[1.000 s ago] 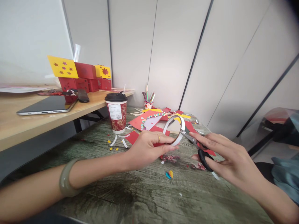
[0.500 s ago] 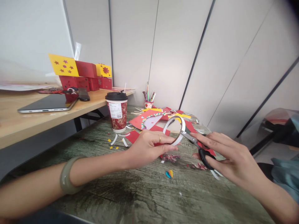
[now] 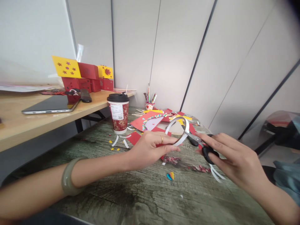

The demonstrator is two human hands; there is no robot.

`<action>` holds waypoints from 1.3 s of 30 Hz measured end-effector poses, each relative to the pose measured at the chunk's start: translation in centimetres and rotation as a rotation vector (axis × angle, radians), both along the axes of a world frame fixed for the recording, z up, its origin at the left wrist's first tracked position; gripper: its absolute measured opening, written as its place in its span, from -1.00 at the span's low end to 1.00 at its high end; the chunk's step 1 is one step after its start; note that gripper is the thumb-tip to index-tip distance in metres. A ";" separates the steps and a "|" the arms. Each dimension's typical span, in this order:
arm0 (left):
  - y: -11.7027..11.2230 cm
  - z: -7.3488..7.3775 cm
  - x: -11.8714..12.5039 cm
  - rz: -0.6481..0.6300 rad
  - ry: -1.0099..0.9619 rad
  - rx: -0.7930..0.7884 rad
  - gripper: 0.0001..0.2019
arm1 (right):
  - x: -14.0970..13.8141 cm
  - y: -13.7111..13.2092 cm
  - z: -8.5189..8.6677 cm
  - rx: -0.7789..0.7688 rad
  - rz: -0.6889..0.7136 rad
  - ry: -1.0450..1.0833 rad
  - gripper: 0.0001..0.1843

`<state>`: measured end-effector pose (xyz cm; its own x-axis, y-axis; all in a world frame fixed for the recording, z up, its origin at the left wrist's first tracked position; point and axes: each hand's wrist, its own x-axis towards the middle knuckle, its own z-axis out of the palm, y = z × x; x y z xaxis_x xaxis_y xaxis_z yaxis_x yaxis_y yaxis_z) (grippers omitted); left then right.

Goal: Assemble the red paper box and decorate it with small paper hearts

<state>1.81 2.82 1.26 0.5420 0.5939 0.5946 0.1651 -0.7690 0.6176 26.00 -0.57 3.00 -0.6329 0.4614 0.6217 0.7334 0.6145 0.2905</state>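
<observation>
My left hand [image 3: 150,148] is closed, pinching a curved white paper strip [image 3: 182,131] that arcs up above the table. A ring sits on one finger and a pale green bangle [image 3: 67,179] circles the wrist. My right hand [image 3: 231,159] grips black-handled scissors [image 3: 202,146], whose blades meet the strip's right end. Thin white paper trimmings [image 3: 217,173] hang below the scissors.
A red paper coffee cup [image 3: 117,114] with a black lid stands on the green wooden table [image 3: 150,193]. Red and yellow paper pieces [image 3: 152,122] and a small pen pot [image 3: 149,104] lie behind. A tablet [image 3: 50,105] and red-yellow paper boxes [image 3: 82,76] sit on the left desk.
The scissors have worked along the strip's right end and the blades have closed. White trimmings now hang lower under my right hand. The view has shifted slightly.
</observation>
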 end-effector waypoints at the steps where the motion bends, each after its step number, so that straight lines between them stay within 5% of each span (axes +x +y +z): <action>1: 0.0 0.0 0.0 0.003 0.014 0.019 -0.78 | 0.0 0.0 0.0 0.045 -0.028 -0.010 -0.48; 8: 0.3 -0.9 1.8 -0.147 0.204 0.400 -0.76 | 0.4 -0.7 0.7 0.274 -0.192 0.311 -0.47; 15: 4.4 -2.9 6.1 -0.004 0.640 0.818 -0.81 | 0.4 -0.1 0.5 0.382 -0.289 -0.052 -0.52; 20: 3.7 -2.7 5.6 0.019 0.539 0.968 -0.83 | 0.5 0.0 0.6 0.381 -0.309 -0.167 -0.54; 24: 1.1 -0.5 2.9 0.051 0.093 0.974 -0.70 | 0.6 0.0 0.5 0.359 -0.309 -0.226 -0.56; 26: 0.6 0.9 1.7 0.169 -0.073 0.853 -0.79 | 0.5 0.1 0.4 0.357 -0.306 -0.252 -0.57; 29: 0.9 2.3 0.8 0.270 -0.017 0.656 -0.84 | 0.3 0.2 0.3 0.342 -0.283 -0.288 -0.58; 32: 1.5 2.6 0.7 0.241 0.149 0.581 -0.83 | 0.2 0.2 0.2 0.320 -0.240 -0.317 -0.59; 39: 1.7 2.0 0.8 0.251 0.320 0.694 -0.80 | -0.2 0.3 0.1 0.237 -0.245 -0.319 -0.63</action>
